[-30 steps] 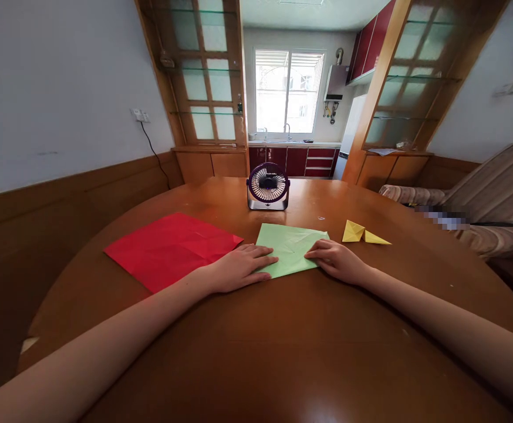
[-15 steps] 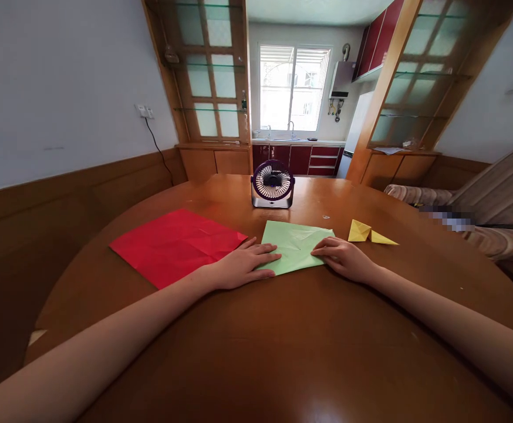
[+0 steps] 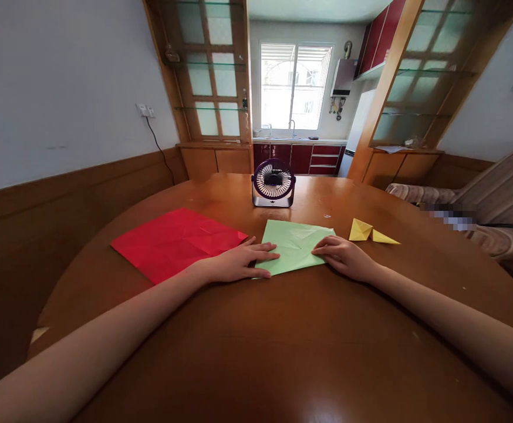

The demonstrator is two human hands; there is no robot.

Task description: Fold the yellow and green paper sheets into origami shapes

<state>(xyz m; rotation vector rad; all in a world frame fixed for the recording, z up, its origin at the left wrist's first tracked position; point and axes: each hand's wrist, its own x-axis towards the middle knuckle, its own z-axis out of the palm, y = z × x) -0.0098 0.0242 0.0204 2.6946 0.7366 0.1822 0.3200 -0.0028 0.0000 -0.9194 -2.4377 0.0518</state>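
Note:
A sheet of light green paper [image 3: 292,248] with creases lies flat on the table between my hands. My left hand [image 3: 239,261] rests on its left side, palm down with the fingers spread. At the right edge, my right hand [image 3: 341,255] has its fingers drawn together in a pinch on the paper. The thumb of that hand is mostly hidden. Beside my left hand lies a larger sheet of red paper [image 3: 172,241], creased, its near right corner covered by my hand and wrist. A folded yellow paper piece [image 3: 363,231] sits right of my right hand.
A small purple fan [image 3: 273,181] stands beyond the green paper on the round wooden table [image 3: 274,341]. A striped armchair [image 3: 498,200] is at the right. Cabinets with glass shelves [image 3: 215,76] flank the kitchen opening behind.
My left hand has slid slightly left and toward the far side on the green paper, uncovering more of its near left corner. The right hand keeps its place at the right edge.

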